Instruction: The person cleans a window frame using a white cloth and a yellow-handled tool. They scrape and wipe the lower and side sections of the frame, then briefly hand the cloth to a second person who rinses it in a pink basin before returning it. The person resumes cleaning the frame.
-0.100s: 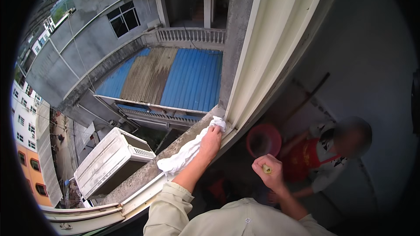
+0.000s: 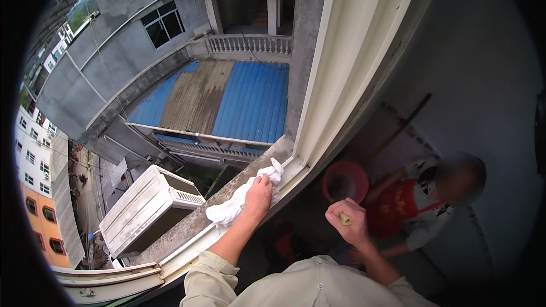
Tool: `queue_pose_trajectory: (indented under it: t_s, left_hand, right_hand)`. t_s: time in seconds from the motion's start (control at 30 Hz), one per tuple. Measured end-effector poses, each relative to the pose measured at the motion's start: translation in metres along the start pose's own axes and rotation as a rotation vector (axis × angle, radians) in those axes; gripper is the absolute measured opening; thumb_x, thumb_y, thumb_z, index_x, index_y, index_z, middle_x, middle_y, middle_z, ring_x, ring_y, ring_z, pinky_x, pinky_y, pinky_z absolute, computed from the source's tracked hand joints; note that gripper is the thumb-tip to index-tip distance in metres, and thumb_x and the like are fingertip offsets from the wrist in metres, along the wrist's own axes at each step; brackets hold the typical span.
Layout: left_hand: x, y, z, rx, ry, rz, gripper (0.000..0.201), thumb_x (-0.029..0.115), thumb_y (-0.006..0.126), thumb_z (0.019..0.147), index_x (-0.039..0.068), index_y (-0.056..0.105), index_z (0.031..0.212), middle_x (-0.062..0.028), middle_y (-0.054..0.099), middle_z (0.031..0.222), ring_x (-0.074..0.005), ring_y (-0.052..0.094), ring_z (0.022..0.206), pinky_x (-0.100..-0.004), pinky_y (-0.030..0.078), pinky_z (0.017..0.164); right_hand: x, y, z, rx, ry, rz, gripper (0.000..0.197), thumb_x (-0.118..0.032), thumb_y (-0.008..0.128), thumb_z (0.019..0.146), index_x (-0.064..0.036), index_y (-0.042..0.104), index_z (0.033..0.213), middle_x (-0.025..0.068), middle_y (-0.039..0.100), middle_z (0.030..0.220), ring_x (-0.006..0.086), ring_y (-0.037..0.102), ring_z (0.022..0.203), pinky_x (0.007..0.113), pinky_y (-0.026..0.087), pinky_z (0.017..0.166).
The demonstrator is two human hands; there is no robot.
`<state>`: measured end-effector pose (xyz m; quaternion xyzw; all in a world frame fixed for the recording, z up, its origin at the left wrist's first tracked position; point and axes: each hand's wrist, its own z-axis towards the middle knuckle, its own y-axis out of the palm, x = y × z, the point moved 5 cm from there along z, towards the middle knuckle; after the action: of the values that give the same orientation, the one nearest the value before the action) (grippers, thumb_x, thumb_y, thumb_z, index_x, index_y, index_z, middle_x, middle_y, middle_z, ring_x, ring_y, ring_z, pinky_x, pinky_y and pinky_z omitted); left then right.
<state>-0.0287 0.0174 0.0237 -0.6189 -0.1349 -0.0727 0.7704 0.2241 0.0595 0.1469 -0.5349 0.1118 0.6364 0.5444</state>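
While my left hand (image 2: 259, 196) presses white rag (image 2: 239, 204) on window track (image 2: 293, 167), centre frame, right hand (image 2: 348, 223), apart, fists small yellowish obj (image 2: 344, 219).

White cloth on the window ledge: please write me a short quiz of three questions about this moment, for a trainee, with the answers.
1. True or false: the left hand presses the white cloth on the window track.
2. What does the right hand hold? A) a red bucket B) a small pale yellowish object in a closed fist C) nothing
3. Fill in: below the concrete ledge outside sits a white ____ unit.

Key: 1 true; 2 B, the small object is too hidden to identify, and the red bucket stands on the floor beside another person; 3 air-conditioner.
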Motion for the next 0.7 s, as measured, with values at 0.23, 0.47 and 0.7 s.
queue_pose_trajectory:
  t_s: [0.23, 0.47, 0.7]
  left_hand:
    - [0.042, -0.033, 0.005, 0.282, 0.092, -0.537, 0.030, -0.005, 0.064, 0.082, -0.001, 0.067, 0.111, -0.0152, 0.065, 0.115, -0.0352, 0.062, 0.105, -0.0392, 0.053, 0.086]
    - [0.091, 0.029, 0.038, 0.071, 0.148, -0.125, 0.042, 0.012, 0.062, 0.082, 0.000, 0.062, 0.122, -0.0125, 0.054, 0.135, -0.0295, 0.050, 0.125, -0.0406, 0.045, 0.091]
    - [0.066, -0.010, 0.011, 0.217, 0.172, -0.544, 0.045, 0.003, 0.070, 0.075, 0.000, 0.063, 0.119, -0.0159, 0.058, 0.135, -0.0366, 0.052, 0.128, -0.0461, 0.042, 0.105]
  right_hand:
    - [-0.041, 0.036, 0.018, -0.052, -0.348, -0.078, 0.022, -0.001, 0.080, 0.074, -0.0061, 0.059, 0.079, 0.0059, 0.067, 0.088, 0.0250, 0.052, 0.065, 0.033, 0.044, 0.056]
    - [-0.035, 0.052, 0.028, -0.051, -0.395, -0.284, 0.023, -0.001, 0.080, 0.073, -0.0053, 0.057, 0.078, 0.0074, 0.064, 0.085, 0.0264, 0.052, 0.065, 0.035, 0.047, 0.057]
    - [0.013, 0.065, 0.044, -0.092, -0.404, -0.309, 0.023, 0.004, 0.078, 0.072, -0.0044, 0.057, 0.078, 0.0092, 0.063, 0.081, 0.0301, 0.054, 0.066, 0.038, 0.045, 0.057]
